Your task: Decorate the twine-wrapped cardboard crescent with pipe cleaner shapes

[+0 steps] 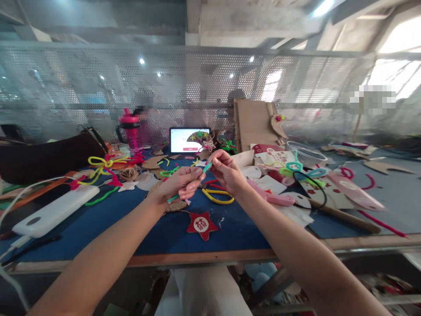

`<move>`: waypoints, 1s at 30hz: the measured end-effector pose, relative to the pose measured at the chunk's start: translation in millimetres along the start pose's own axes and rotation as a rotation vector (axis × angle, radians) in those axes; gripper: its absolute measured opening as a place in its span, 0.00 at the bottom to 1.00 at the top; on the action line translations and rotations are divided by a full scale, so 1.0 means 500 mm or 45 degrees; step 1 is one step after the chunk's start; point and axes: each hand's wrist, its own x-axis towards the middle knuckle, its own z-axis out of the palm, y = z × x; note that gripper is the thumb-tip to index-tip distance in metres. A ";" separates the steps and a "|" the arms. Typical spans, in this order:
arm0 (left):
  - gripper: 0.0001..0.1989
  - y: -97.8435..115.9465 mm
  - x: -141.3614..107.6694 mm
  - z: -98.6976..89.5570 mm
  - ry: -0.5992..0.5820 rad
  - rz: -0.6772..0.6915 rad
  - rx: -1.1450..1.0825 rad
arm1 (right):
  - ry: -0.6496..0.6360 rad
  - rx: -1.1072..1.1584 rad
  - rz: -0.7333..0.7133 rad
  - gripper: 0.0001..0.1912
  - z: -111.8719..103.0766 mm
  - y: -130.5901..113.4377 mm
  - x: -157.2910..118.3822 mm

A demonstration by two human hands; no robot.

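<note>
A white power bank [55, 204], smooth with rounded corners, lies at the far left on the blue work mat [98, 228], a thin cable running from its end. Next to it sits a bow of fuzzy yellow pipe cleaner [101, 163], and just past that a coil of coarse twine [129, 174]. The left hand [179, 184] curls closed around a thin teal-green chenille stem [206, 167], whose lower end pokes out beneath the fingers, above a rough, cork-textured cutout [174, 205]. The right hand [226, 172] pinches the stem's upper tip between thumb and fingers, close beside the left hand. Below them lie a red felt star [201, 224] and a bent yellow chenille loop [217, 196]. Farther right rests a soft pink felt strip [271, 198], and beyond it a long, smooth wooden stick [345, 218].
</note>
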 end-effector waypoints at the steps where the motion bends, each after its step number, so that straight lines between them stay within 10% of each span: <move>1: 0.15 -0.003 0.001 -0.001 0.011 0.006 0.023 | 0.003 0.002 0.004 0.16 -0.002 -0.001 0.001; 10: 0.14 -0.036 0.023 -0.039 0.726 0.600 1.086 | 0.388 0.122 0.057 0.15 -0.048 0.032 0.028; 14: 0.09 -0.031 0.013 -0.050 0.799 0.772 1.421 | 0.501 0.282 0.116 0.15 -0.062 0.044 0.036; 26: 0.23 -0.024 0.027 -0.053 0.432 0.081 0.224 | 0.471 0.325 0.043 0.12 -0.062 0.032 0.039; 30: 0.22 -0.024 0.027 -0.059 0.488 0.114 0.428 | 0.472 0.253 0.056 0.14 -0.063 0.023 0.037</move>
